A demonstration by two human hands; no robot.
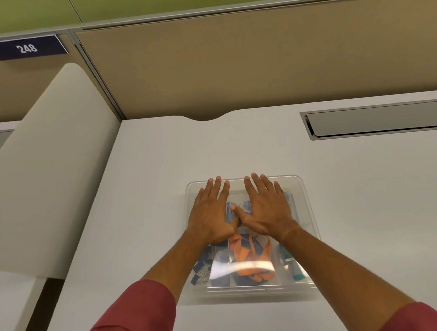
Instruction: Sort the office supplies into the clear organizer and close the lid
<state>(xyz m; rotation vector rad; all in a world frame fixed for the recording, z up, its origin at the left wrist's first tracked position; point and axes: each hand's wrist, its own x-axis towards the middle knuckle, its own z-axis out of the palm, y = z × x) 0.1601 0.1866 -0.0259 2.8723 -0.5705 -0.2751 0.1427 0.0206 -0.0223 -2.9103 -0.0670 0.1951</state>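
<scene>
- Clear plastic organizer box (pixel 307 210): sits flat on the pale grey desk surface (pixel 141 198), near the front centre of the desk, its transparent lid (pixel 240 187) down over the compartments.
- Left hand (pixel 212 216): palm down on the lid, over the far left part of the box; fingers extended and slightly spread, fingertips reaching the far edge. It grips nothing; the hand is flat and open against the lid.
- Right hand (pixel 265 211): palm down on the lid, over the far right part; fingers extended and spread, likewise holding nothing. The two thumbs touch at the middle of the lid.
- Contents seen through the lid: orange and dark blue straps or bands (pixel 248 252) bundled in the near centre compartment; small blue clips (pixel 200 270) in the near left compartment; a teal-tipped stick-shaped item (pixel 295 269) along the near right side. Blue items between the thumbs are too obscured to identify.
- A bright glare band lies across the near part of the lid.
- Whether the lid is fully latched cannot be determined.
- Red long sleeves (pixel 136 323) are pushed up on both forearms.
- Surroundings: a grey rectangular cable hatch (pixel 377 119) is set in the desk at far right; tan partition panels (pixel 229 58) stand behind; a dark blue plate marked "248" (pixel 26 48) is fixed at upper left.
</scene>
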